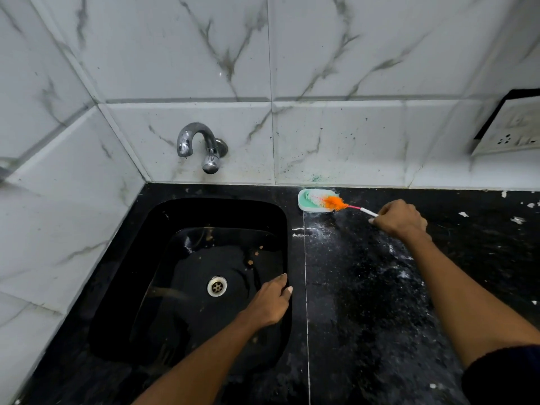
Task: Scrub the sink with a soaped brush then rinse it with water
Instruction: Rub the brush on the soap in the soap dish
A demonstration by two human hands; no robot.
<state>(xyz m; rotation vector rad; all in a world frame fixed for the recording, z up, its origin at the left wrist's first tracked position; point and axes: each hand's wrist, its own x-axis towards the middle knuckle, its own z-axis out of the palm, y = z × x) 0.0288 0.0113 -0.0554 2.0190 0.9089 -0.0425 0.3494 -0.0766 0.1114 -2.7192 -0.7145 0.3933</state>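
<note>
**Black basin, marbled tiles, one bright brush**

The sink (204, 217) is glossy black with a pale metal drain (217, 286) and brown specks on its far floor. The countertop (365, 287) at right is black, flecked and smeared white. The wall tiles (336, 68) are white with grey veining. The tap (198, 146) is chrome. The brush (327, 201) has white and orange bristles, a pink stem and a white handle, over a mint-green soap dish (304, 204).

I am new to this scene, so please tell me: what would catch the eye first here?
The orange-and-white brush stands out, its bristles lying on the green soap dish by the wall, held by the right hand. The left hand rests on the black sink's right edge.
</note>
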